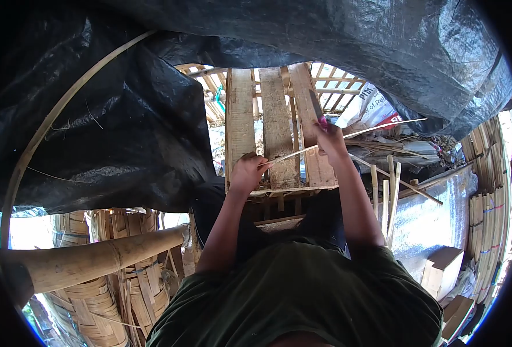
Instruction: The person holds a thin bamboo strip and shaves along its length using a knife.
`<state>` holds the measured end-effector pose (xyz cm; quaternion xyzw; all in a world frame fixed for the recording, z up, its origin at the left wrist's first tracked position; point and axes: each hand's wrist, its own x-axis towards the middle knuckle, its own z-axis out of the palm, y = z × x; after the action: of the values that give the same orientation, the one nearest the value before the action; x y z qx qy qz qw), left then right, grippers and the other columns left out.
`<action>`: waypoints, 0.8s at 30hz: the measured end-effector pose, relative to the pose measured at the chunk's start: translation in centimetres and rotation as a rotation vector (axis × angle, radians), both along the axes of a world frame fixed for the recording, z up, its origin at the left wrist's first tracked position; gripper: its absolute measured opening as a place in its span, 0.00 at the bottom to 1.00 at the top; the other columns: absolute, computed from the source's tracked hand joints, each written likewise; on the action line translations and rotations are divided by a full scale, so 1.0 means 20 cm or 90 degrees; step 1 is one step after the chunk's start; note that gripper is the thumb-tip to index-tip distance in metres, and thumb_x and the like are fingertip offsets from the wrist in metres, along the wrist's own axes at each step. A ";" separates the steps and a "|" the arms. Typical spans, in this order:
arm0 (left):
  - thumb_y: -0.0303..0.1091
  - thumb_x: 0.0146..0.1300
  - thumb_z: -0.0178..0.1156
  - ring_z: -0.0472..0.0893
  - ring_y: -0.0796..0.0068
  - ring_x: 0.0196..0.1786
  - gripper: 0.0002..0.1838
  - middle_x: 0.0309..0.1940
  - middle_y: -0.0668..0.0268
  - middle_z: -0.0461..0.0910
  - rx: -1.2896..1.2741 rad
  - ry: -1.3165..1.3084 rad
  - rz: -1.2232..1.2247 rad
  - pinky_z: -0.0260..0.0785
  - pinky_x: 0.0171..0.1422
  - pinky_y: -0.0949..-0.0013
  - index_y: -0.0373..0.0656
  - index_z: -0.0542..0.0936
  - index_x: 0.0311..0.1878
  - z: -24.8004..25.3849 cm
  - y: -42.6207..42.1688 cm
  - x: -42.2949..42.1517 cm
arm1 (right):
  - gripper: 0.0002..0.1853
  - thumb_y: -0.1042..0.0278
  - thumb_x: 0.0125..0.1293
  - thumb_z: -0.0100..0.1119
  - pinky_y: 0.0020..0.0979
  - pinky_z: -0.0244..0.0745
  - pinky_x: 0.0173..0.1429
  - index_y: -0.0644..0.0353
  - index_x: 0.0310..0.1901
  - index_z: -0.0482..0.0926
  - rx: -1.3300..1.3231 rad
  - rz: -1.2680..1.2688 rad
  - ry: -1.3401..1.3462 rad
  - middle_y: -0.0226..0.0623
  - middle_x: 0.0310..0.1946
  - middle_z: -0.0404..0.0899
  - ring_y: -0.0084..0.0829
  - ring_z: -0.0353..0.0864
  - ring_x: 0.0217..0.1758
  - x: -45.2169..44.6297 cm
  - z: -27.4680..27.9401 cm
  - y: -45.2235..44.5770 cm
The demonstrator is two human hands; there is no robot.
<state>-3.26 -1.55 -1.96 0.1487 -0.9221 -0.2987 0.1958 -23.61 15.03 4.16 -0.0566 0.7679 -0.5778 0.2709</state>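
Note:
A thin pale strip (374, 128), like split bamboo, runs slantwise from my left hand past my right hand and out to the upper right. My left hand (248, 172) is closed round its lower left end, above the near part of the wooden planks (277, 128). Farther right and higher, my right hand (329, 139) is closed at the strip, over the right-hand plank. Something with a pink end (323, 121) shows at the top of my right hand; the rest of it is hidden by the fingers.
Black plastic sheeting (111, 133) hangs at left and overhead. A thick bamboo pole (103, 259) lies at lower left beside woven baskets (88, 312). At right are upright sticks (385, 202), a printed sack (371, 107), wood blocks (442, 269) and bundled strips (485, 231).

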 end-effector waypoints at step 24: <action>0.31 0.55 0.72 0.80 0.59 0.30 0.09 0.26 0.60 0.79 -0.020 0.045 0.023 0.72 0.35 0.62 0.37 0.85 0.35 0.43 -0.04 0.11 | 0.07 0.71 0.63 0.67 0.37 0.74 0.37 0.63 0.40 0.87 0.140 -0.052 0.551 0.44 0.29 0.81 0.44 0.82 0.31 -0.15 -0.37 0.61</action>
<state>-1.14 -2.44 6.58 0.1512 -0.9163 -0.2861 0.2361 -26.62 27.30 -3.30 -0.2336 0.8690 -0.4260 -0.0941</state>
